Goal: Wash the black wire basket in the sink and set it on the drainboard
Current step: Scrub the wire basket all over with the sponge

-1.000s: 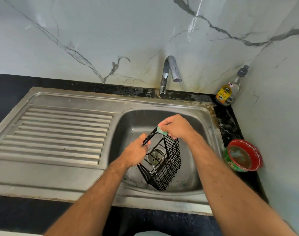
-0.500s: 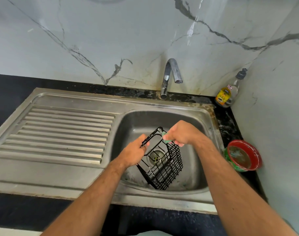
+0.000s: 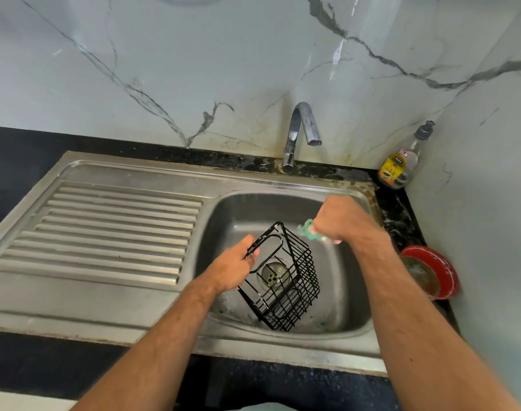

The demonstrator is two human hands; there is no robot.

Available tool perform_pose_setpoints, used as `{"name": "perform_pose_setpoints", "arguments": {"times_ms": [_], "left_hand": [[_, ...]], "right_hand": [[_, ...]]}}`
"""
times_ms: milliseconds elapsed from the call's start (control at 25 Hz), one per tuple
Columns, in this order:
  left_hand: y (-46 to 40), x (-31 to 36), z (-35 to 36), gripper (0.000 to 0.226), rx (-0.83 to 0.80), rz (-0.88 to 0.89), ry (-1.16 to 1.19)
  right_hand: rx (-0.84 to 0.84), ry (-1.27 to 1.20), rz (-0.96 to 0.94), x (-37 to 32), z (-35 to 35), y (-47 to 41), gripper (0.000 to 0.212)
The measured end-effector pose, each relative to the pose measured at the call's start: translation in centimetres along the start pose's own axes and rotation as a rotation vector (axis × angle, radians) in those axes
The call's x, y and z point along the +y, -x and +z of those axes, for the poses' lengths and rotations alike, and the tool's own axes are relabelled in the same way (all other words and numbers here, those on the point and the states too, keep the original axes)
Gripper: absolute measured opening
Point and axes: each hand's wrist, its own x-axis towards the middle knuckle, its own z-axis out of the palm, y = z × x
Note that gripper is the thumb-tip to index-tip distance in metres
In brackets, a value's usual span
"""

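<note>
Gripping the black wire basket by its rim, our left hand tilts it over the sink drain, while our right hand clutches a green scrubber just beside it. Soapy wire could slip from our pinch and drop.

A home kitchen: a steel sink with a ribbed drainboard set in a black counter, tap at 12 o'clock, soap bottle at 2, marble wall.
</note>
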Motion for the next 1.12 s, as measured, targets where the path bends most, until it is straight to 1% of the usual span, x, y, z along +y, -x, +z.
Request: {"name": "perform_pose_setpoints", "arguments": {"times_ms": [40, 80, 160, 200, 320, 520, 560, 760, 880, 1000, 1080, 1120], "left_hand": [[0.1, -0.1, 0.0, 0.010, 0.001, 0.000, 0.003], [0.1, -0.1, 0.0, 0.010, 0.000, -0.001, 0.003], [0.1, -0.1, -0.1, 0.010, -0.011, 0.000, -0.005], [0.1, 0.1, -0.2, 0.010, -0.019, 0.003, -0.017], [-0.2, 0.2, -0.6, 0.012, -0.043, -0.003, -0.025], [-0.3, 0.4, -0.6, 0.008, -0.042, -0.008, -0.002], [-0.3, 0.3, -0.6, 0.008, -0.036, -0.013, 0.004], [-0.2, 0.0, -0.9, 0.006, -0.009, -0.033, 0.021], [-0.2, 0.0, -0.7, 0.005, -0.011, -0.026, 0.028], [0.2, -0.1, -1.0, 0.011, -0.008, -0.041, 0.054], [0.4, -0.4, -1.0, 0.006, -0.020, -0.032, 0.045], [0.4, -0.6, -0.9, 0.009, -0.024, -0.024, 0.039]], "right_hand": [[0.009, 0.006, 0.008, 0.2, -0.1, -0.2, 0.018], [-0.017, 0.011, 0.005, 0.2, 0.1, -0.5, 0.018], [-0.120, -0.032, -0.028, -0.4, 0.9, -0.8, 0.019], [-0.139, -0.073, -0.049, -0.7, 1.3, -1.0, 0.017], [-0.104, -0.206, -0.069, -1.2, 2.4, -1.9, 0.013], [0.001, -0.357, -0.010, -1.7, 3.8, -1.4, 0.019], [0.003, -0.372, 0.011, -1.2, 3.6, -1.1, 0.017], [-0.174, -0.295, 0.006, 1.5, 1.9, 0.8, 0.015], [-0.165, -0.265, -0.015, 0.8, 1.7, 0.4, 0.014], [-0.140, -0.354, 0.008, -0.2, 2.0, -0.2, 0.011], [-0.135, -0.414, 0.007, -0.6, 2.5, -0.4, 0.013], [-0.138, -0.428, 0.000, -0.7, 2.7, -0.4, 0.013]]}}
